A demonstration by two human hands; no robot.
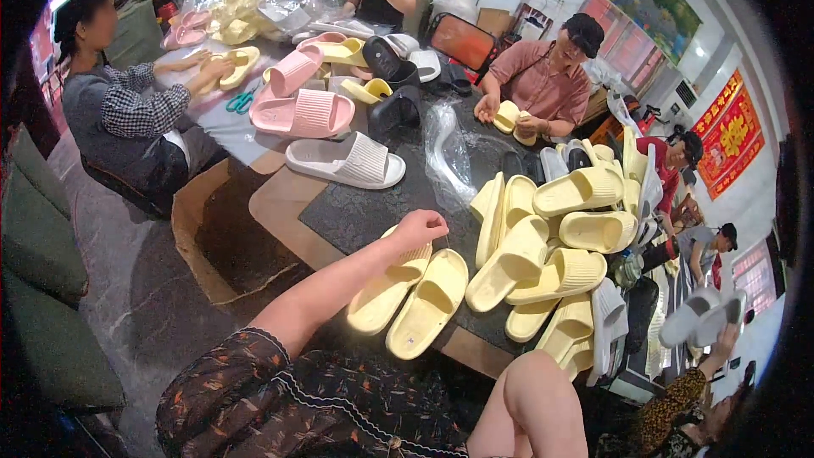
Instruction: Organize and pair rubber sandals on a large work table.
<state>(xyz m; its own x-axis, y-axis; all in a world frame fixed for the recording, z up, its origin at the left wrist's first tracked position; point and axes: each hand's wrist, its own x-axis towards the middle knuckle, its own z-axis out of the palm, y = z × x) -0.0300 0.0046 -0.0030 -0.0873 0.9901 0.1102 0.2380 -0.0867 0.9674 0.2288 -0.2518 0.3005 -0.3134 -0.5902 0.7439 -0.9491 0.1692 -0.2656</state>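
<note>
My left hand (421, 228) is raised just above a pair of pale yellow slide slippers. Its fingers are pinched together; whatever they hold, if anything, is too small to make out. My forearm crosses over one yellow slide (373, 301) and partly hides it. Beside it lies the other yellow slide (428, 305), sole down with its toe end toward me, at the near edge of the dark table mat (339, 212). My right arm shows only as a bent bare part at the lower edge, and its hand is out of sight.
A heap of yellow slides (551, 267) rises on the right, edged by grey ones. A light grey slide (348, 161), pink slides (303, 114) and a plastic-wrapped slipper (449, 157) lie beyond. An open cardboard box (199, 242) stands left. Several co-workers sit around, one handling slippers (509, 119).
</note>
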